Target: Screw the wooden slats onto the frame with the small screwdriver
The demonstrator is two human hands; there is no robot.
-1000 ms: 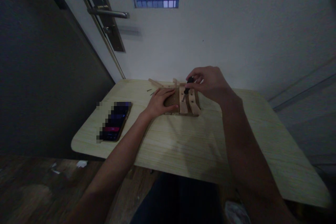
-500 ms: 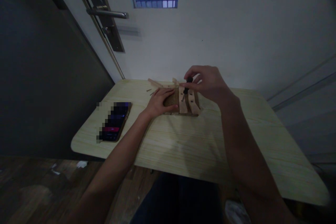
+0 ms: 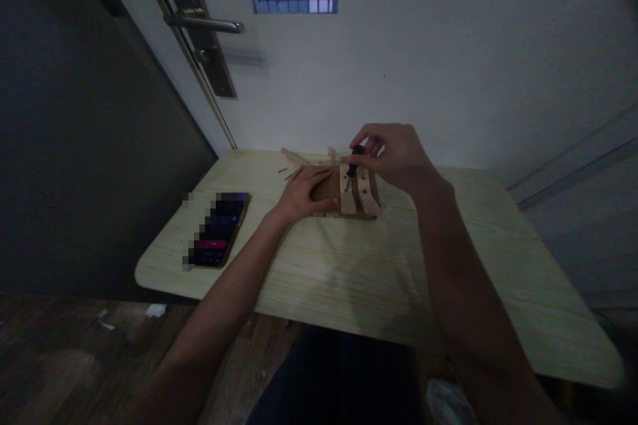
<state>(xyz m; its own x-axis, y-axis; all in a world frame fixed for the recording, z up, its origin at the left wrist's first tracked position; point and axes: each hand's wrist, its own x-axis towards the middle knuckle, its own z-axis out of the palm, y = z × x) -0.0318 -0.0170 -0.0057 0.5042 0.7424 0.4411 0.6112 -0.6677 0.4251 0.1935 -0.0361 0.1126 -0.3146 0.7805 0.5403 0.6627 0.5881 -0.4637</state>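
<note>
The right hand (image 3: 391, 151) holds a black-handled screwdriver (image 3: 355, 161) between its fingers, the metal shaft slanting down to a pale, flat wooden strip (image 3: 347, 204). That strip lies on a brown rectangular wooden board (image 3: 326, 188) near the back of the pale wood-grain worktop (image 3: 343, 272), beside a second pale wooden piece with dark holes (image 3: 367, 200). The left hand (image 3: 299, 196) lies palm-down on the board, thumb spread wide (two thin dark screws (image 3: 283, 170) rest nearby).

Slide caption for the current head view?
Left hand resting on a wooden board, right hand holding a black-handled screwdriver.
</note>
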